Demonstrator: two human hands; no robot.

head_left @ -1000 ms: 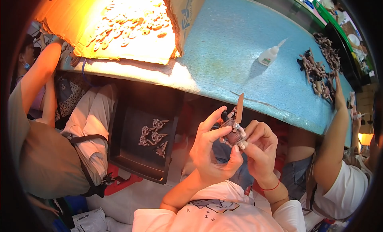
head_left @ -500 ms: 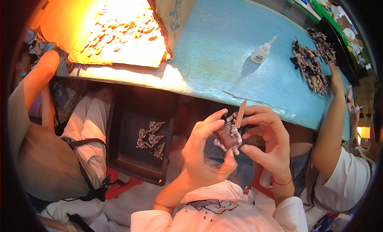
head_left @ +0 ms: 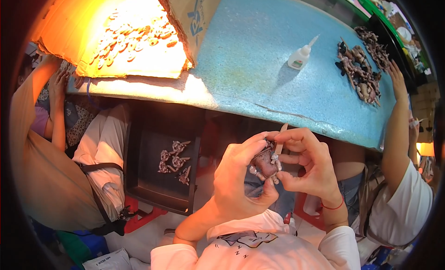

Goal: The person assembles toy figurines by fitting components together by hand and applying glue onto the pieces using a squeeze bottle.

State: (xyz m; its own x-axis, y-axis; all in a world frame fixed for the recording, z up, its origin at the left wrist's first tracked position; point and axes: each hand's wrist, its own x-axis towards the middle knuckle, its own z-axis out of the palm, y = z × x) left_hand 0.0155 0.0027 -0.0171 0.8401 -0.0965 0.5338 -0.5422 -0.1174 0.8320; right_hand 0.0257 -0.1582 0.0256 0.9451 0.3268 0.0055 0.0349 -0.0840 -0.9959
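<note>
A small brown-and-pinkish figurine is held up in front of my chest, close below the table's near edge. My left hand is closed round its left side, with the thumb beneath and the fingers along the top. From the right, my right hand pinches at it, thumb low and fingertips at a flat tan blade-shaped piece that sticks up from the figurine. My fingers cover part of the figurine and the lower end of that piece.
A white glue bottle stands on the blue table. More figurines lie piled at right, near a co-worker's hand. A brightly lit cardboard box holds small ring-like parts. A black tray with several figurines sits left of me.
My right fingers have closed in on the figurine and the tan piece. The co-worker's hand at right has shifted up beside the pile; the person at left has moved an arm.
</note>
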